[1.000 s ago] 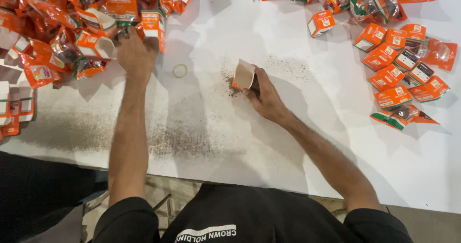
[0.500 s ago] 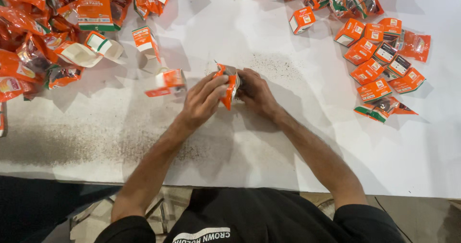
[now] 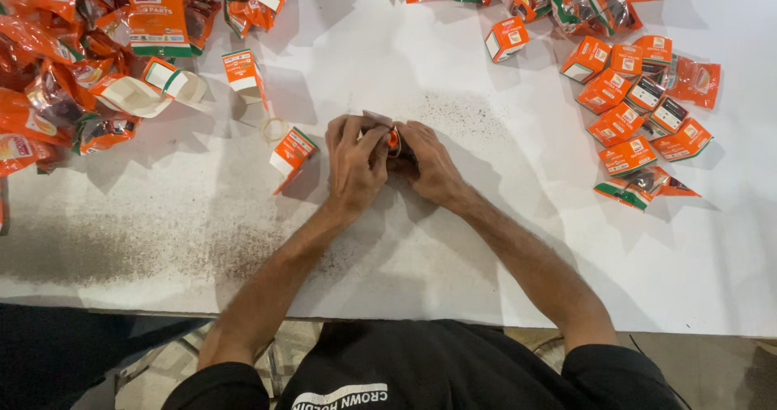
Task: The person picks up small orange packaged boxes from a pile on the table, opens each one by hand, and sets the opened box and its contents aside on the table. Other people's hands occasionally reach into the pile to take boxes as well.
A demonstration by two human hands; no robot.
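Both hands meet at the middle of the white table [image 3: 453, 248]. My left hand [image 3: 354, 161] and my right hand [image 3: 429, 164] are closed together around a small orange carton [image 3: 392, 140], mostly hidden by the fingers, with a grey flap showing at its top. Just left of my left hand another small orange and white carton [image 3: 290, 152] lies on the table, and a clear ring-shaped band [image 3: 273, 128] lies beside it.
A heap of orange foil pouches and cartons [image 3: 89, 62] covers the far left. Several closed orange cartons [image 3: 639, 110] sit grouped at the right, with one alone [image 3: 507, 38] further back. Dark powder is scattered on the table around the hands.
My left hand came back from the left pile and joined the right hand on the small carton. An orange carton now lies beside my left hand.
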